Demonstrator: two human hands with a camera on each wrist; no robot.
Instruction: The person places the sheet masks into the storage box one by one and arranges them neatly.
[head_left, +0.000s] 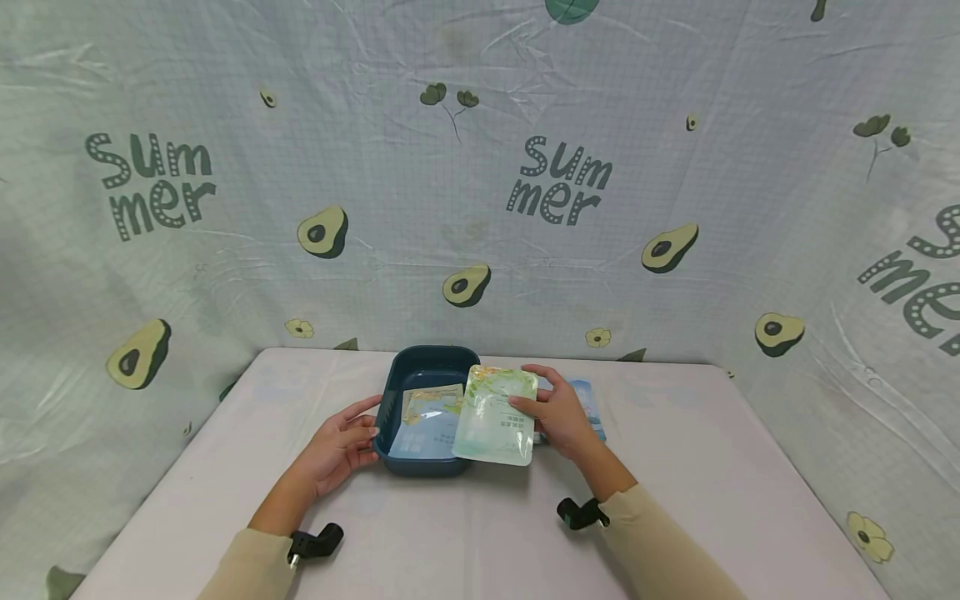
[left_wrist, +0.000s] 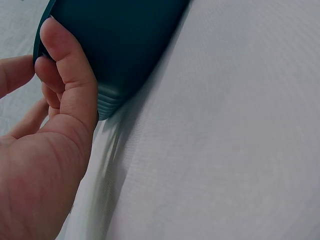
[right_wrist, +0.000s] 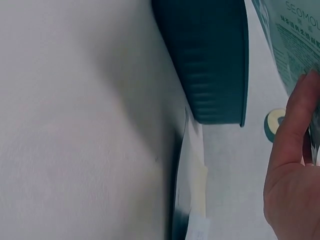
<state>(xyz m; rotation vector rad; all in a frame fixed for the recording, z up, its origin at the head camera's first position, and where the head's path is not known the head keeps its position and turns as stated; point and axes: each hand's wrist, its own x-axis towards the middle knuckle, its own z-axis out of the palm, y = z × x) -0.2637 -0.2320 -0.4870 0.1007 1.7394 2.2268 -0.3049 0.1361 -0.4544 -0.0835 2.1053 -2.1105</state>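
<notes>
A dark blue plastic bin (head_left: 427,468) stands on the table, with a blue-and-cream sheet mask packet (head_left: 423,437) lying inside. At its left side my left hand (head_left: 341,450) holds the rim, fingers bent against the outer wall (left_wrist: 125,45). My right hand (head_left: 558,412) pinches a pale green sheet mask packet (head_left: 495,425) by its right edge. That packet is tilted in front of the bin's right side and hides part of it; printed text shows on its back (right_wrist: 295,40). Behind the right hand, more blue packets (head_left: 588,404) lie on the table, partly covered.
The table (head_left: 675,500) has a pale cloth over it. A hanging sheet printed with avocados (head_left: 467,286) rises behind the table's back edge. A black wrist camera sits at each sleeve, the left one (head_left: 315,543) and the right one (head_left: 581,513).
</notes>
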